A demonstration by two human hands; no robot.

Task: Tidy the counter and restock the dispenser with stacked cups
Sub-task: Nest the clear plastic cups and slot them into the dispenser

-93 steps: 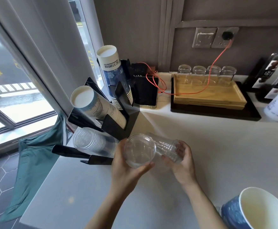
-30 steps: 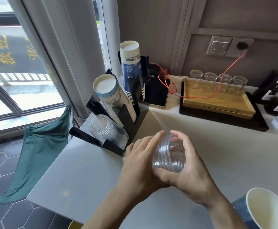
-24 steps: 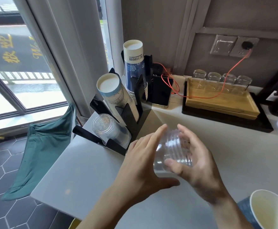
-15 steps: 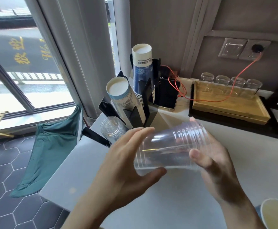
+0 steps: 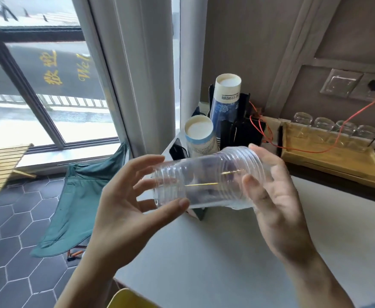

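A person holds a stack of clear plastic cups [image 5: 208, 178] sideways in the air above the counter's [image 5: 215, 252] left edge, just in front of the black cup dispenser [image 5: 237, 130]. The left hand [image 5: 124, 210] cradles the narrower end, thumb beneath and fingers loosely spread. The right hand [image 5: 273, 192] curls around the wider, rimmed end. The cups are transparent, ribbed with many nested rims. They look light, thin and easily crushed, probably slippery; gripping gently at both ends seems safest. Two paper cup stacks [image 5: 201, 138] already fill the dispenser.

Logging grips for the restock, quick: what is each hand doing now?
Left hand: grip shut on the clear cup stack.
Right hand: grip shut on the same stack.
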